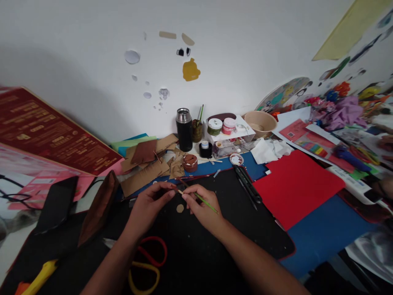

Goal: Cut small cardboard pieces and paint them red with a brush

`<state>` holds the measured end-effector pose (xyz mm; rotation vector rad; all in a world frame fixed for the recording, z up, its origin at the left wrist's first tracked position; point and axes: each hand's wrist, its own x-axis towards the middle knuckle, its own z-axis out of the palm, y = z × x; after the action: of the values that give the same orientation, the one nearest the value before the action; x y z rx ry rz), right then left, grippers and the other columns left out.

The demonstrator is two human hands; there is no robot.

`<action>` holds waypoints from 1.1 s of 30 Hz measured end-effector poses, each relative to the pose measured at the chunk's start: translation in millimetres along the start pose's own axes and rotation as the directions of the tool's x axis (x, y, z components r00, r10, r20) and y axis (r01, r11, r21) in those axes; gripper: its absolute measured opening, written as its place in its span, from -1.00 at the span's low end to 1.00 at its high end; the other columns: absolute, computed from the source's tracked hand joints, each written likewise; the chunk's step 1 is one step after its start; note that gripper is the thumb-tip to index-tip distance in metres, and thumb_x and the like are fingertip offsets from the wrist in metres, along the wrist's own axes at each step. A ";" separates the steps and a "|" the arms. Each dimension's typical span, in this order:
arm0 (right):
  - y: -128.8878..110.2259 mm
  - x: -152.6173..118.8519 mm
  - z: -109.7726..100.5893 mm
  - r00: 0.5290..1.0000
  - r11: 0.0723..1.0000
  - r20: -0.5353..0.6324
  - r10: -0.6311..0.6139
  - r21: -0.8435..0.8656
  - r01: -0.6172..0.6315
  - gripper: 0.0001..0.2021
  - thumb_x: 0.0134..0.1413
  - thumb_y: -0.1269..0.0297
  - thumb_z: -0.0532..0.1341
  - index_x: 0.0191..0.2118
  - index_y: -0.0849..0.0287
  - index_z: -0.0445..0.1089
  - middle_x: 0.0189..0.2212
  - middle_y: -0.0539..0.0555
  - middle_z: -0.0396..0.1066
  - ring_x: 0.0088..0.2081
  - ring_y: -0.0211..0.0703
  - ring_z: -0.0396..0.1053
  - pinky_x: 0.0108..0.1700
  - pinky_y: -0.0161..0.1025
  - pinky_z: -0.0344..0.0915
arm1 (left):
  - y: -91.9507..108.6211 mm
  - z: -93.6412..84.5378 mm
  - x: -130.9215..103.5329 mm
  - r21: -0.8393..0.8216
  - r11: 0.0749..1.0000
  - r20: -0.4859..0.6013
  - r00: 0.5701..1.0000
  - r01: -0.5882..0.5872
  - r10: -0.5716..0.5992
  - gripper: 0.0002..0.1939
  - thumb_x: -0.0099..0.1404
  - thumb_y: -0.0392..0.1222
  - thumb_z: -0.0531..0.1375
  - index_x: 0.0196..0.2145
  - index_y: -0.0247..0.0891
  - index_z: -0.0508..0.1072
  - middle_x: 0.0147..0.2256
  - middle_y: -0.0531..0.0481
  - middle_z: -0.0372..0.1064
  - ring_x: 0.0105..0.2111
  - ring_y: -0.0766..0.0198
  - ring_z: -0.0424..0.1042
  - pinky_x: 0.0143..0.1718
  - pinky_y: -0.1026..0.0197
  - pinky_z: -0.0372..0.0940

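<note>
Your right hand (199, 200) is pinching a slim green-handled paintbrush (207, 203), probably light and stiff, best held mid-handle, your left hand (155, 198) a small brown piece (175, 188).

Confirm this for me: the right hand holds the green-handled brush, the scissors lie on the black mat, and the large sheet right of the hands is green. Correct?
Not quite: the head view shows that the large sheet is red, not green. The right hand does hold the green-handled brush, and the scissors lie on the black mat.
</note>
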<state>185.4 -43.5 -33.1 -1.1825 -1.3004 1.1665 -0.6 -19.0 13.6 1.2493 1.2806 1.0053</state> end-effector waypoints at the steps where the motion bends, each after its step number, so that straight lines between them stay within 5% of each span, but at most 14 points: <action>1: -0.2 -0.1 0.0 1.000 1.000 -0.002 -0.002 0.000 0.002 -0.87 0.25 0.17 0.32 -0.25 0.10 0.53 -0.58 -0.08 0.39 -0.60 -0.30 0.32 -0.56 -0.39 0.23 | 0.2 2.7 -0.1 -0.028 0.999 0.019 1.000 0.018 -0.017 -0.69 0.05 0.10 0.52 -0.35 -0.13 0.68 -0.27 -0.08 0.62 -0.20 0.02 0.53 -0.07 0.10 0.37; 9: 0.4 -0.4 -0.4 1.000 1.000 0.003 0.003 0.007 -0.003 -0.86 0.25 0.16 0.33 -0.25 0.11 0.53 -0.59 -0.10 0.38 -0.61 -0.31 0.33 -0.57 -0.40 0.22 | -8.0 17.2 -2.7 -0.185 0.972 0.100 0.987 0.146 -0.130 -0.64 0.00 0.05 0.56 -0.40 -0.23 0.60 -0.42 0.01 0.47 -0.52 0.34 0.27 -0.50 0.31 0.19; 22: 3.6 -1.0 1.0 1.000 0.999 0.018 -0.011 0.050 0.010 -0.79 0.29 0.09 0.32 -0.20 0.12 0.56 -0.57 -0.08 0.41 -0.61 -0.31 0.34 -0.55 -0.40 0.26 | -11.8 21.3 -5.3 -0.200 0.979 0.037 0.999 0.027 -0.020 -0.64 0.11 0.05 0.51 -0.39 -0.21 0.50 -0.39 0.03 0.46 -0.50 0.31 0.33 -0.47 0.29 0.25; 25: 0.9 0.1 -3.5 1.000 0.994 -0.006 -0.030 0.107 0.030 -0.68 0.36 -0.02 0.25 -0.15 0.14 0.57 -0.57 -0.06 0.43 -0.61 -0.31 0.35 -0.54 -0.37 0.28 | -10.3 13.3 -2.5 -0.108 0.994 -0.055 0.998 -0.021 0.015 -0.65 0.13 0.06 0.49 -0.36 -0.18 0.47 -0.34 -0.02 0.54 -0.43 0.21 0.45 -0.40 0.25 0.30; 29: -3.8 3.2 -11.4 0.992 0.975 -0.121 -0.022 0.215 0.048 -0.54 0.38 -0.16 0.19 -0.19 0.17 0.55 -0.60 -0.04 0.41 -0.65 -0.31 0.31 -0.60 -0.38 0.18 | -16.5 1.4 3.9 0.218 0.971 -0.207 0.967 -0.104 0.150 -0.78 0.15 -0.03 0.45 -0.35 -0.15 0.56 -0.42 0.02 0.54 -0.39 0.14 0.48 -0.30 0.22 0.29; 33: -8.9 5.1 -17.1 0.983 0.945 -0.184 0.013 0.323 0.048 -0.48 0.35 -0.24 0.19 -0.22 0.19 0.53 -0.62 -0.04 0.40 -0.67 -0.31 0.30 -0.64 -0.39 0.15 | -25.3 -6.2 8.7 0.468 0.873 -0.215 0.941 -0.137 0.263 -0.92 0.19 -0.13 0.40 -0.34 -0.11 0.61 -0.42 0.00 0.55 -0.39 0.10 0.48 -0.29 0.21 0.25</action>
<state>201.9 -38.5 -23.1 -1.0042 -0.9332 1.1766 -9.1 -12.5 -11.7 1.6679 1.6899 1.0959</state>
